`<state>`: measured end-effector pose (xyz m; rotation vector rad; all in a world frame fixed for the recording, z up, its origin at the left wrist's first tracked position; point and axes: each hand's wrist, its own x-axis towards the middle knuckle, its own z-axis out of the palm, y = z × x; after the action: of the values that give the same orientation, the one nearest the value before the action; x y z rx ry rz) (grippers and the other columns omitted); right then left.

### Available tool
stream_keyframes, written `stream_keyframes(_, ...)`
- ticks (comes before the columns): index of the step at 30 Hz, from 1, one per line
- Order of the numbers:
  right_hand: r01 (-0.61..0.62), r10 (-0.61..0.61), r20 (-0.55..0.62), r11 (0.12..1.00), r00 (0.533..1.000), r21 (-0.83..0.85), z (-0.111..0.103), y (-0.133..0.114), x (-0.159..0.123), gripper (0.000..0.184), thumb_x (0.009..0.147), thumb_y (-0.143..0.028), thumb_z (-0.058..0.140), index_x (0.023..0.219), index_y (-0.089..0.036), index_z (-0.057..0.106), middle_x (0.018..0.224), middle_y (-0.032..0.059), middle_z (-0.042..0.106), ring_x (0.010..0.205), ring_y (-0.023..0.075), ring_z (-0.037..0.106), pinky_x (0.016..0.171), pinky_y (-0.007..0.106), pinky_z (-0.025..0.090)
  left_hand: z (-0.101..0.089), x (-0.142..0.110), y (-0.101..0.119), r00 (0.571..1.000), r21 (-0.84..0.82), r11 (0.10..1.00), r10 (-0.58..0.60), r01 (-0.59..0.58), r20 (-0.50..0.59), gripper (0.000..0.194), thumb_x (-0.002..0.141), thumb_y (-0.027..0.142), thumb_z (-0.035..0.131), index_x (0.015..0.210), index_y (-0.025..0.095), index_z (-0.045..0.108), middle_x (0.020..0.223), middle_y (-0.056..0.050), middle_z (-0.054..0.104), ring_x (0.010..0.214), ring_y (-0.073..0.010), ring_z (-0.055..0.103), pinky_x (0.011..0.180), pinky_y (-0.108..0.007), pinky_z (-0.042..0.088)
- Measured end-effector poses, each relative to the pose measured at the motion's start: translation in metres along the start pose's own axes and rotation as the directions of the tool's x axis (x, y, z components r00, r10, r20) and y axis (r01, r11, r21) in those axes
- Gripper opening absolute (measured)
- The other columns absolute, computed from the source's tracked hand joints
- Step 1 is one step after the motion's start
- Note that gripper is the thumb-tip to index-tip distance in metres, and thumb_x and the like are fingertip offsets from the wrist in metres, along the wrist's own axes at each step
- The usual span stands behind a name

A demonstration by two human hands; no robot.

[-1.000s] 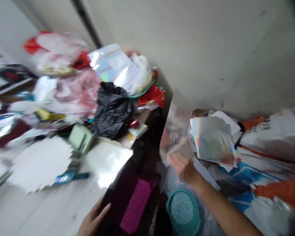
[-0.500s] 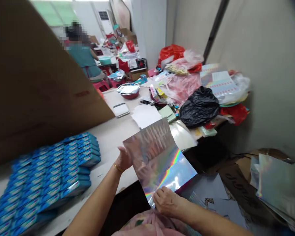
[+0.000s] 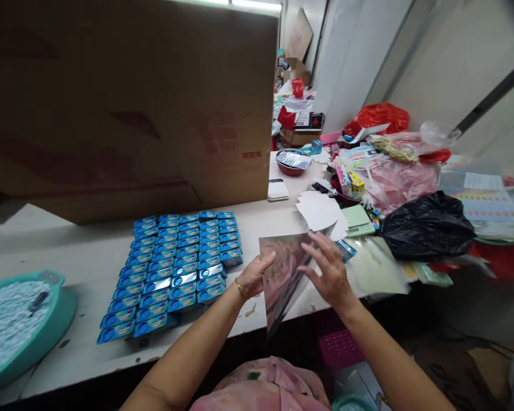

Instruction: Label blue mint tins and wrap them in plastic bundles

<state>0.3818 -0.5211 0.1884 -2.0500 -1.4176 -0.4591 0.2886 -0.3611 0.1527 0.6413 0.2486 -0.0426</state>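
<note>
A shiny silver holographic sheet [image 3: 282, 279] is up in front of me over the table's front edge, tilted and bent, with its surface mirroring my clothes. My left hand [image 3: 257, 277], a gold bracelet on its wrist, grips the left edge between thumb and fingers. Over the sheet's upper right part is my right hand [image 3: 328, 271], its fingers spread; whether the fingertips touch the sheet I cannot tell. Left of my hands, rows of small blue boxes [image 3: 171, 268] stand close together on the white table [image 3: 257, 220].
A big cardboard box [image 3: 132, 114] rises behind the blue boxes. At the left is a teal basin [image 3: 57, 311] of small pale pieces. White paper [image 3: 319, 214], a green scale-like device [image 3: 357, 221], clear film sheets [image 3: 379, 268] and a black plastic bag [image 3: 428, 228] lie to the right.
My view has swung left, bringing the teal basin into sight. My right hand has let go of the sheet's lower edge and risen to its upper right, fingers spread. The sheet has tilted steeper.
</note>
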Motion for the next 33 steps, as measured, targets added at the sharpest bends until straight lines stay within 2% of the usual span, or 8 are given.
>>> stream_keyframes(3, 0.049, -0.049, 0.048, 0.999, 0.998, 0.008, 0.003, 0.006, 0.046, 0.030, 0.080, -0.034, 0.051, 0.108, -0.021, 0.054, 0.096, 0.0055, 0.061, 0.096, 0.0204, 0.052, 0.093, 0.042, 0.033, 0.000, -0.010, 0.002, 0.999, 0.058, 0.997, 0.044, -0.045, 0.017, 0.032, 0.074, 0.032, 0.059, 0.098, 0.012, 0.060, 0.092, -0.009, 0.064, 0.078, -0.0164, 0.060, 0.075, -0.031, 0.046)
stream_keyframes(6, 0.055, -0.070, 0.128, 0.992, 0.989, 0.117, 0.016, 0.011, 0.064, 0.019, 0.082, -0.031, 0.049, 0.090, -0.020, 0.062, 0.068, 0.0017, 0.060, 0.070, 0.0147, 0.055, 0.072, 0.030, 0.042, -0.002, -0.012, 0.007, 0.968, 0.234, 0.947, 0.243, -0.222, -0.064, 0.035, 0.072, 0.033, 0.060, 0.100, 0.012, 0.059, 0.092, -0.008, 0.064, 0.080, -0.0146, 0.058, 0.076, -0.028, 0.044)
stream_keyframes(10, 0.093, -0.149, 0.196, 0.959, 0.969, 0.268, 0.033, 0.020, 0.079, 0.018, 0.082, -0.029, 0.050, 0.085, -0.018, 0.064, 0.063, 0.0008, 0.058, 0.063, 0.0124, 0.053, 0.062, 0.024, 0.041, -0.008, -0.014, 0.027, 0.785, 0.574, 0.694, 0.604, -0.436, -0.134, 0.048, 0.069, 0.027, 0.064, 0.114, 0.019, 0.052, 0.083, -0.001, 0.062, 0.075, -0.0108, 0.056, 0.072, -0.024, 0.044)
stream_keyframes(13, 0.161, -0.238, 0.222, 0.935, 0.946, 0.316, 0.044, 0.027, 0.094, 0.020, 0.082, -0.031, 0.050, 0.088, -0.018, 0.063, 0.063, 0.0013, 0.058, 0.063, 0.0125, 0.053, 0.063, 0.024, 0.040, -0.012, -0.013, 0.044, 0.688, 0.823, 0.441, 0.721, -0.358, -0.087, 0.031, 0.069, 0.026, 0.063, 0.099, 0.017, 0.063, 0.080, -0.003, 0.062, 0.073, -0.0120, 0.055, 0.068, -0.024, 0.044)
stream_keyframes(16, 0.228, -0.324, 0.229, 0.903, 0.918, 0.365, 0.051, 0.034, 0.109, 0.022, 0.081, -0.033, 0.051, 0.089, -0.018, 0.063, 0.063, 0.0019, 0.059, 0.064, 0.0126, 0.054, 0.064, 0.024, 0.040, -0.015, -0.010, 0.052, 0.622, 0.917, 0.331, 0.773, -0.223, -0.127, 0.030, 0.069, 0.026, 0.061, 0.097, 0.016, 0.064, 0.080, -0.005, 0.064, 0.074, -0.0140, 0.056, 0.069, -0.025, 0.044)
stream_keyframes(20, 0.192, -0.348, 0.324, 0.884, 0.880, 0.427, 0.060, 0.046, 0.120, 0.021, 0.077, -0.035, 0.057, 0.085, -0.018, 0.065, 0.063, 0.0022, 0.060, 0.062, 0.0122, 0.055, 0.065, 0.024, 0.039, -0.017, -0.001, 0.048, 0.605, 0.904, 0.394, 0.765, -0.166, -0.222, 0.028, 0.068, 0.028, 0.063, 0.092, 0.014, 0.066, 0.077, -0.005, 0.064, 0.070, -0.0132, 0.056, 0.065, -0.024, 0.045)
stream_keyframes(26, -0.225, -0.213, 0.618, 0.803, 0.757, 0.552, 0.078, 0.063, 0.123, 0.015, 0.071, -0.031, 0.062, 0.074, -0.018, 0.067, 0.067, 0.0010, 0.063, 0.059, 0.0103, 0.054, 0.056, 0.020, 0.039, -0.021, 0.011, 0.038, 0.653, 0.764, 0.618, 0.659, -0.186, -0.374, 0.031, 0.062, 0.031, 0.067, 0.087, 0.012, 0.066, 0.062, 0.000, 0.060, 0.056, -0.0092, 0.052, 0.053, -0.021, 0.044)
stream_keyframes(33, -0.519, -0.120, 0.747, 0.646, 0.654, 0.559, 0.080, 0.070, 0.116, 0.018, 0.066, -0.033, 0.063, 0.069, -0.016, 0.068, 0.062, 0.0009, 0.064, 0.057, 0.0105, 0.054, 0.054, 0.020, 0.041, -0.020, 0.014, 0.028, 0.641, 0.727, 0.665, 0.636, -0.172, -0.430, 0.035, 0.060, 0.030, 0.068, 0.090, 0.012, 0.065, 0.061, 0.001, 0.056, 0.056, -0.0073, 0.046, 0.054, -0.020, 0.040)
